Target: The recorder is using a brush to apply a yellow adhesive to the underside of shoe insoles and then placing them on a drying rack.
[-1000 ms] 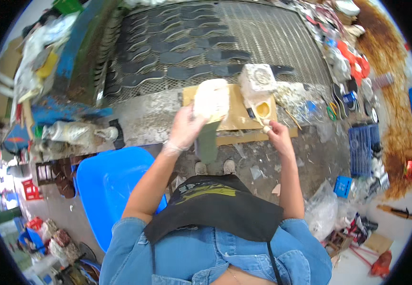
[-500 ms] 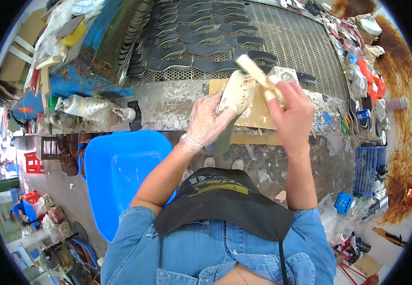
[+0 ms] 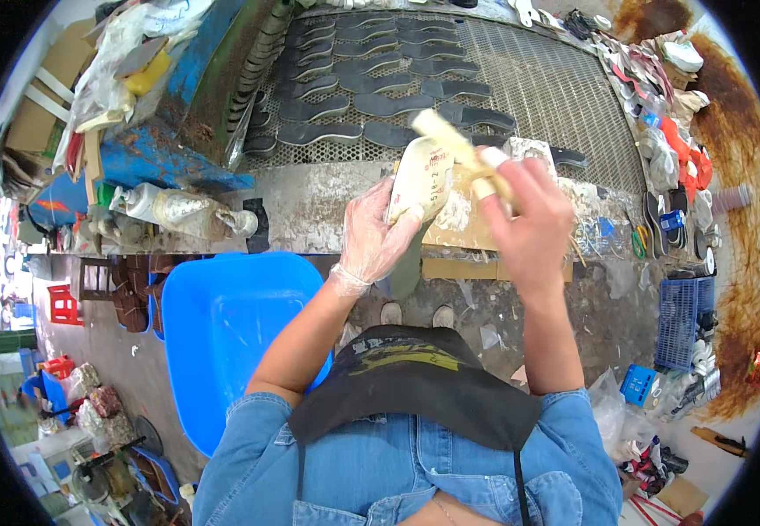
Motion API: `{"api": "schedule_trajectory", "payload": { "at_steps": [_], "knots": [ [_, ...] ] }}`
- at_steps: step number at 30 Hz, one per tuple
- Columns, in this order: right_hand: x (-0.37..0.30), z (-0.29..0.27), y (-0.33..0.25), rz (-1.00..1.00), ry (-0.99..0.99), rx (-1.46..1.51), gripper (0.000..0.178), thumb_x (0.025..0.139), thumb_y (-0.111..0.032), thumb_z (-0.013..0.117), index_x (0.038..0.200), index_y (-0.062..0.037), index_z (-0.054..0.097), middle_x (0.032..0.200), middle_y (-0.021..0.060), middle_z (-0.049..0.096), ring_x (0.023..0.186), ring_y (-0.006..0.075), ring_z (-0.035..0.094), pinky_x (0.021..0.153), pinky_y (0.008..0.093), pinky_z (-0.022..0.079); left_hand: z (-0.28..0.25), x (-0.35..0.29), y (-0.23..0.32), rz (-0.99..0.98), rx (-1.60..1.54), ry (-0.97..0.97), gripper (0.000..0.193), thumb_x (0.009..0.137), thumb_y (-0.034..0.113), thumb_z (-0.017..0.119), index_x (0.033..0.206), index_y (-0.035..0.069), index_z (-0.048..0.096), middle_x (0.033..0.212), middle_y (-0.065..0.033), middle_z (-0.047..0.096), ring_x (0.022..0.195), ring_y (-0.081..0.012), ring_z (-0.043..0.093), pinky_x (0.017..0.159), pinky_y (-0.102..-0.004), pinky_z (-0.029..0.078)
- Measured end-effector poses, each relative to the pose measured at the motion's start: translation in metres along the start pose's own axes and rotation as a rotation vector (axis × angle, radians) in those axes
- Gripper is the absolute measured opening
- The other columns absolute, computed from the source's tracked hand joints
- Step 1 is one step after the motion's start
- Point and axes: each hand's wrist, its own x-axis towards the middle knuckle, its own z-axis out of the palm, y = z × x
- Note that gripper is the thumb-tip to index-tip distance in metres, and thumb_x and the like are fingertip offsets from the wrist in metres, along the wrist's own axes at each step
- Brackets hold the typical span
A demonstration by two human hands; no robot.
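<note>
We are gripping a pale shoe sole [image 3: 421, 180] in our gloved left hand [image 3: 373, 235], raised over the workbench [image 3: 310, 206]. Our right hand [image 3: 527, 210] is clamping a brush [image 3: 454, 149], its tip touching the sole. A blue tub [image 3: 222, 333] is sitting near left.

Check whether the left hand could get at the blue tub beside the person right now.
Probably not at once: the left hand is gripping a pale shoe sole. The blue tub sits open just below it, nothing between them.

Dark soles [image 3: 371, 83] lie in rows on the mesh bench [image 3: 564, 96] (metal grating), beyond the cardboard sheet [image 3: 468, 230].
</note>
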Motion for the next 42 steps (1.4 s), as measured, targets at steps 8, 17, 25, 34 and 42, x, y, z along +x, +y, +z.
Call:
{"api": "schedule_trajectory", "payload": {
  "at_steps": [8, 17, 25, 34, 42],
  "knots": [
    [0.000, -0.004, 0.040, 0.103, -0.092, 0.005, 0.032, 0.072, -0.006, 0.068, 0.104, -0.0075, 0.069, 0.086, 0.0086, 0.065, 0.071, 0.0242, 0.063, 0.062, 0.0327, 0.048, -0.014, 0.001, 0.001, -0.075, -0.286, 0.039, 0.038, 0.078, 0.014, 0.057, 0.109, -0.007, 0.062, 0.098, -0.0128, 0.070, 0.089, -0.0174, 0.065, 0.081, -0.0323, 0.051],
    [0.001, -0.012, 0.041, 0.246, -0.230, 0.477, 0.035, 0.075, -0.005, 0.069, 0.109, -0.0053, 0.070, 0.076, -0.0008, 0.060, 0.060, 0.0057, 0.043, 0.054, 0.0238, 0.037, -0.022, 0.019, 0.009, -0.263, -0.694, -0.052, 0.045, 0.080, 0.016, 0.050, 0.118, -0.007, 0.056, 0.108, -0.0137, 0.066, 0.092, -0.0179, 0.065, 0.082, -0.0309, 0.052],
    [-0.030, -0.022, 0.055, 0.271, -0.311, 0.648, 0.034, 0.078, -0.004, 0.069, 0.111, -0.0015, 0.068, 0.076, -0.0016, 0.060, 0.064, 0.0055, 0.047, 0.057, 0.0229, 0.038, -0.015, 0.027, 0.003, -0.396, -0.866, -0.067, 0.056, 0.081, 0.019, 0.054, 0.131, -0.006, 0.046, 0.121, -0.0178, 0.060, 0.104, -0.0237, 0.063, 0.090, -0.0349, 0.053],
    [-0.042, -0.026, 0.056, 0.151, -0.436, 0.472, 0.036, 0.076, -0.001, 0.067, 0.111, -0.0020, 0.068, 0.077, 0.0008, 0.056, 0.069, 0.0080, 0.049, 0.062, 0.0232, 0.039, -0.001, 0.033, 0.020, -0.457, -0.675, -0.015, 0.044, 0.083, 0.020, 0.049, 0.118, -0.006, 0.057, 0.108, -0.0148, 0.066, 0.094, -0.0198, 0.066, 0.084, -0.0328, 0.053],
    [-0.041, -0.032, 0.055, 0.081, -0.520, 0.374, 0.038, 0.072, -0.001, 0.068, 0.110, -0.0033, 0.069, 0.077, 0.0043, 0.062, 0.068, 0.0099, 0.055, 0.062, 0.0248, 0.043, -0.004, 0.043, -0.002, -0.384, -0.529, -0.057, 0.042, 0.086, 0.023, 0.047, 0.116, -0.004, 0.059, 0.106, -0.0115, 0.067, 0.092, -0.0161, 0.065, 0.080, -0.0290, 0.053]
  ]
}}
